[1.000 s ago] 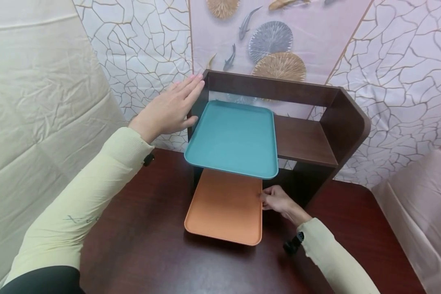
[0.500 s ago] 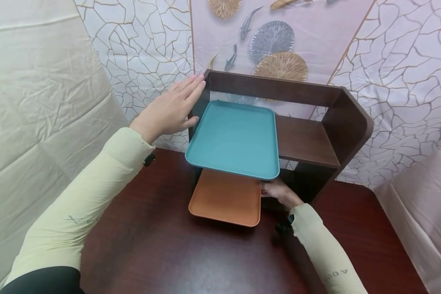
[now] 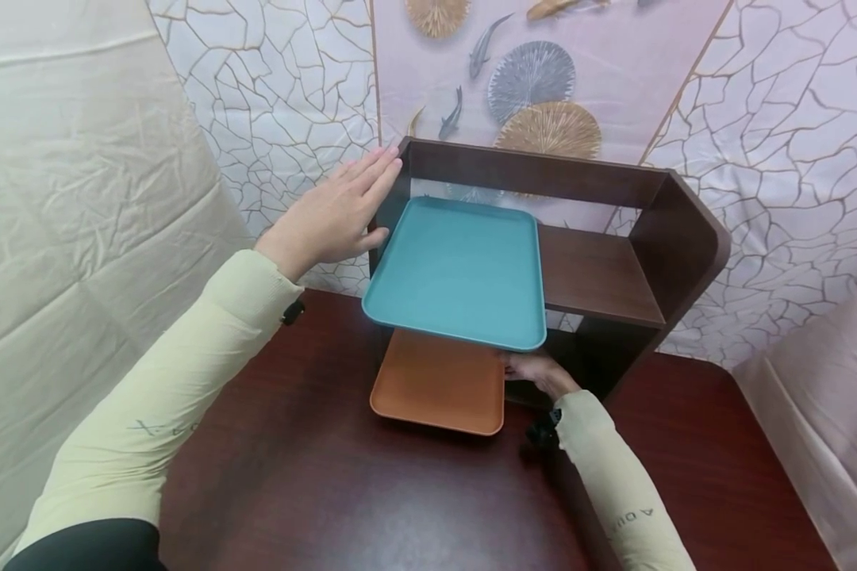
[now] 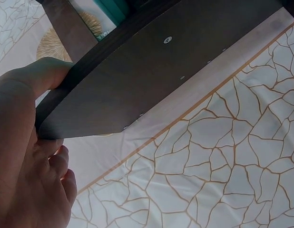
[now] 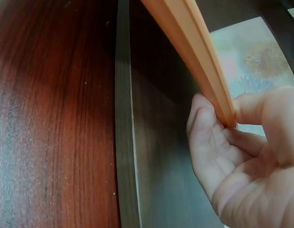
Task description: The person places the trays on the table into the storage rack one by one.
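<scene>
In the head view my right hand (image 3: 536, 371) pinches the right rim of an orange tray (image 3: 439, 388), whose back part is hidden under a teal tray. The right wrist view shows thumb and fingers on opposite sides of the orange tray's edge (image 5: 199, 52). The teal tray (image 3: 464, 274) lies on the upper level of a dark brown shelf unit (image 3: 600, 274), its front overhanging. My left hand (image 3: 336, 206) rests with straight fingers on the unit's left side panel. From the left wrist, that panel (image 4: 151, 71) runs past the thumb and fingers of the left hand (image 4: 33, 142).
The shelf unit stands at the back of a dark red-brown table (image 3: 400, 492). Its right side panel (image 3: 674, 246) rises beyond the teal tray. Patterned cloth (image 3: 278, 87) hangs behind, and pale cloth (image 3: 71, 206) covers the left.
My right hand has pushed the orange tray back toward the shelf's lower level, so more of it is under the teal tray. The left hand stays on the side panel.
</scene>
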Available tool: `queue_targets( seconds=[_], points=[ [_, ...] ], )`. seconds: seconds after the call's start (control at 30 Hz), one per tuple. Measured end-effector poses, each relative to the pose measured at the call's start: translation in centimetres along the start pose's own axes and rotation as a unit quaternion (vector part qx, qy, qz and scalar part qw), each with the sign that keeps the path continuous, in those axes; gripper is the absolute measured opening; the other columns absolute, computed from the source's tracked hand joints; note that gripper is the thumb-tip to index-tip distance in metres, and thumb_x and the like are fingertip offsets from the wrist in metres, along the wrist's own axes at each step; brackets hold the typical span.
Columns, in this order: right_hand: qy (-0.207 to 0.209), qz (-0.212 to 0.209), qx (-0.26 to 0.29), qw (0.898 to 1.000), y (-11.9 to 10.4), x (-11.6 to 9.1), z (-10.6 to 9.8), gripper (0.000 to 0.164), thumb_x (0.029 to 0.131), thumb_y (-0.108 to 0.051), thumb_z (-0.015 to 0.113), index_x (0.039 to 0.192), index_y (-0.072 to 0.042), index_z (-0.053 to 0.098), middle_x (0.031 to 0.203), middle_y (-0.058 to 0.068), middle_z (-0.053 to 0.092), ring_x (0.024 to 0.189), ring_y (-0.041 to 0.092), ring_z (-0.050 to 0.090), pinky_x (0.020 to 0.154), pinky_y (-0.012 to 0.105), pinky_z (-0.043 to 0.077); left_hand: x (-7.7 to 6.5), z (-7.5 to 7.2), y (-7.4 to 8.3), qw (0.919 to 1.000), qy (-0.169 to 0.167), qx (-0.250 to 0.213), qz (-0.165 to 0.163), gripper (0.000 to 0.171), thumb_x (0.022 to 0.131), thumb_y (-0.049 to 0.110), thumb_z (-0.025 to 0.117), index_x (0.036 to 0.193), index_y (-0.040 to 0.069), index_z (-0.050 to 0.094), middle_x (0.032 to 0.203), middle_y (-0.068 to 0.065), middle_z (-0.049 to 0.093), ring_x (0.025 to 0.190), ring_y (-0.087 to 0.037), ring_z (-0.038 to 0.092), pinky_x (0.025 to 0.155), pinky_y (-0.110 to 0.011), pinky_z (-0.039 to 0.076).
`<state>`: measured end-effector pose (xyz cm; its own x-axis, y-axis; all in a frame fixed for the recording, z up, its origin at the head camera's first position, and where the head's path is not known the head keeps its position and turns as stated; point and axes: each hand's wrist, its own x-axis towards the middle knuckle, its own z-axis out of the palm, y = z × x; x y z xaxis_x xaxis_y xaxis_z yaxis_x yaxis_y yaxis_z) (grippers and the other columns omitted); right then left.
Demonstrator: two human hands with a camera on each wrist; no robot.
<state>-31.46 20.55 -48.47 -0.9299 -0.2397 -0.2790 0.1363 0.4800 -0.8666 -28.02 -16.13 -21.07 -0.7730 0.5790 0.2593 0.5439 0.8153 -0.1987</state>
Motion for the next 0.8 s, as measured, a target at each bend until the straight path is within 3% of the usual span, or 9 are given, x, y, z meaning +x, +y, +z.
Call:
queue_targets(
  seconds=[0.37,0.8],
  points=[
    [-0.001,0.014,-0.019,1.000,0.26,0.51,0.13,0.041,0.106,-0.009,0.050,0.139,0.015,0.053,0.145,0.036,0.056,0.129,0.049,0.063,0.103,0.051,0.061,0.05,-0.01,0.08,1.0000,-0.006,0.001,-0.002,0.086,0.106,0.033,0.054,0.169,-0.001,0.005,0.179,-0.017,0.003,0.168,-0.034,0.006,0.137,-0.050,0.013],
    [-0.003,0.022,-0.030,0.999,0.08,0.43,0.64,0.050,0.107,-0.009,0.052,0.150,0.014,0.042,0.151,0.036,0.049,0.133,0.050,0.060,0.101,0.051,0.062,-0.04,0.00,0.19,1.0000,-0.004,0.004,-0.003,0.087,0.106,0.033,0.056,0.168,-0.002,0.007,0.179,-0.017,0.004,0.168,-0.034,0.007,0.137,-0.050,0.014]
  ],
)
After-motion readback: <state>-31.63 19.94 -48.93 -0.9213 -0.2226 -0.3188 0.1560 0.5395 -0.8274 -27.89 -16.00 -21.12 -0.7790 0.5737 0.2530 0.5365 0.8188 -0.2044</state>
